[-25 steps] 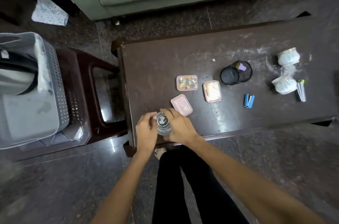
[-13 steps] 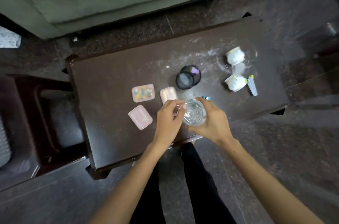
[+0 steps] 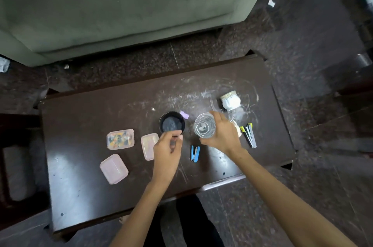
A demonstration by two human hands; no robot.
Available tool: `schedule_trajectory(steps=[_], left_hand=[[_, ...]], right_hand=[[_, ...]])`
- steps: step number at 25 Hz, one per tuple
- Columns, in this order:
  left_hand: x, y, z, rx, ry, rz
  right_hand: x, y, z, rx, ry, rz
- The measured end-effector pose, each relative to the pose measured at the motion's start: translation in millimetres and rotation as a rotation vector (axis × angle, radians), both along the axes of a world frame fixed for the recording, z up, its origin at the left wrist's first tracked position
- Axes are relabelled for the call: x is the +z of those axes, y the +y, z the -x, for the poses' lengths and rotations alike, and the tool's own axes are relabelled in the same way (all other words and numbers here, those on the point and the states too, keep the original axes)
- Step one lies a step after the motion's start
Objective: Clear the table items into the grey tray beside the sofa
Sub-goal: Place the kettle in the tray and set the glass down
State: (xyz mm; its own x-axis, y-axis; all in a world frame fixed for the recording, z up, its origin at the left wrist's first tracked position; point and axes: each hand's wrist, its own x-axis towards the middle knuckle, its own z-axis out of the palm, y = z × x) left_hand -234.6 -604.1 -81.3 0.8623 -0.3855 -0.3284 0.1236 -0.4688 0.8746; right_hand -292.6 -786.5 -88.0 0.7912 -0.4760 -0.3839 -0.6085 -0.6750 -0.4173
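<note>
right hand (image 3: 224,132) wraps the glass (image 3: 204,125) over the table (image 3: 80,166), fingers curled round its side. left of the glass, left hand (image 3: 167,148) pinches the black cup (image 3: 171,122) rim. stapler (image 3: 195,152) below the glass, white pot (image 3: 230,101) above right, clippers (image 3: 249,134) right, three boxes far left.

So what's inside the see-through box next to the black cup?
The clear box holds small colourful bits, too blurry to name. Whatever lies underneath them is hidden.
</note>
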Motion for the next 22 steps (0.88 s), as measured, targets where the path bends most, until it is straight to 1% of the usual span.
schedule_trajectory(steps=[6, 12, 16, 22], left_hand=[[-5.4, -12.2, -5.5, 0.034, 0.004, -0.039], [-9.1, -10.4, -2.1, 0.099, -0.073, -0.052], [-11.3, -14.3, -1.5, 0.150, -0.051, -0.056], [-15.1, -19.9, -1.0, 0.133, -0.032, -0.043]], right_hand=[[-25.0, -0.9, -10.9, 0.042, 0.061, -0.032], [-33.1, -3.1, -25.7, 0.018, 0.030, -0.028], [-35.1, -4.3, -27.1, 0.021, 0.019, -0.004], [-35.0, -2.0, -27.1, 0.030, 0.023, 0.020]])
